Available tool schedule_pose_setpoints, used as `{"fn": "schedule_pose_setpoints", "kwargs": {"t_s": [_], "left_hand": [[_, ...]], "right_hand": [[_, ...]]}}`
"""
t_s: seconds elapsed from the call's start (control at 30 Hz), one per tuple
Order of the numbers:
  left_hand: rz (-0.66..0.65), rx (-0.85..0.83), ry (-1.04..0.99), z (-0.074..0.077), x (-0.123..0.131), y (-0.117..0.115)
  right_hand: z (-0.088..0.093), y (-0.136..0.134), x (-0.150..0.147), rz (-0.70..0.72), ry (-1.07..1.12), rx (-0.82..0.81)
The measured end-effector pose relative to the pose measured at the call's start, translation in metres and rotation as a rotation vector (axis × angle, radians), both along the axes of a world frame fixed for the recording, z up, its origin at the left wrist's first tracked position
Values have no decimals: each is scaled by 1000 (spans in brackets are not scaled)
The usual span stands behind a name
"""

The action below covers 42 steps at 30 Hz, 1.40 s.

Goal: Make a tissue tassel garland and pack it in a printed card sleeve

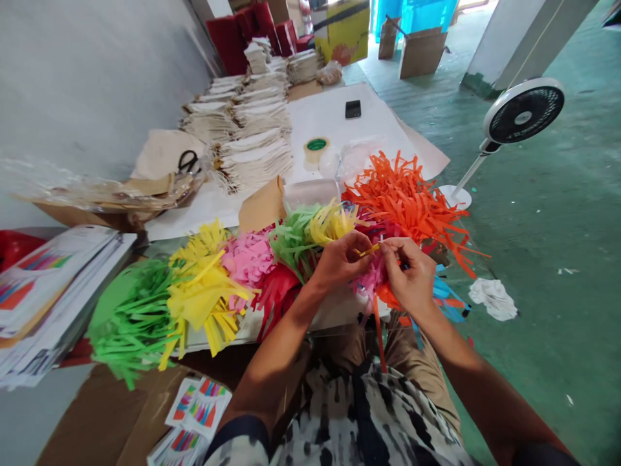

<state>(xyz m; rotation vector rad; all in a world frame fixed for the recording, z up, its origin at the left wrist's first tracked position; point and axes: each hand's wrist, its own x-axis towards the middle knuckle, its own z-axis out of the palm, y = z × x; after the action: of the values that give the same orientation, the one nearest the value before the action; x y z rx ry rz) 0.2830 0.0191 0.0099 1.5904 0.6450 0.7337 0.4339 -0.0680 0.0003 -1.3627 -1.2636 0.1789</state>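
My left hand (339,259) and my right hand (410,275) meet over my lap, both pinched on a thin yellow paper strip (369,249) between them. A small bundle of pink and orange strips (373,285) hangs under my right hand. Fringed paper piles lie in front: orange (407,194), light green and yellow (310,230), pink (247,259), red (276,291), yellow (204,285) and green (130,323).
Stacks of printed sheets (48,291) lie at the left, more printed cards (194,408) by my knee. Behind stand bundled cream paper stacks (252,142), scissors (188,160), a tape roll (315,150), a phone (352,109). A white fan (519,120) and crumpled paper (492,298) sit on the green floor.
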Motion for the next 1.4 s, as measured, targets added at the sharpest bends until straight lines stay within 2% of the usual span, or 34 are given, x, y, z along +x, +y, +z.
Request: {"fn": "schedule_pose_setpoints", "kwargs": {"t_s": [0.1, 0.23, 0.47, 0.83, 1.13, 1.4], "left_hand": [[22, -26, -25, -2, 1, 1], [7, -205, -123, 4, -1, 3], [82, -361, -223, 16, -6, 6], [116, -424, -201, 10, -6, 10], [132, -459, -203, 9, -6, 10], [106, -420, -214, 11, -3, 4]], "right_hand": [[0, 0, 0, 1, -11, -3], [1, -2, 2, -4, -26, 6], [5, -1, 6, 137, -138, -66], [4, 3, 10, 171, -334, -101], [6, 7, 9, 155, -334, -60], [9, 5, 9, 128, -308, -72]]}}
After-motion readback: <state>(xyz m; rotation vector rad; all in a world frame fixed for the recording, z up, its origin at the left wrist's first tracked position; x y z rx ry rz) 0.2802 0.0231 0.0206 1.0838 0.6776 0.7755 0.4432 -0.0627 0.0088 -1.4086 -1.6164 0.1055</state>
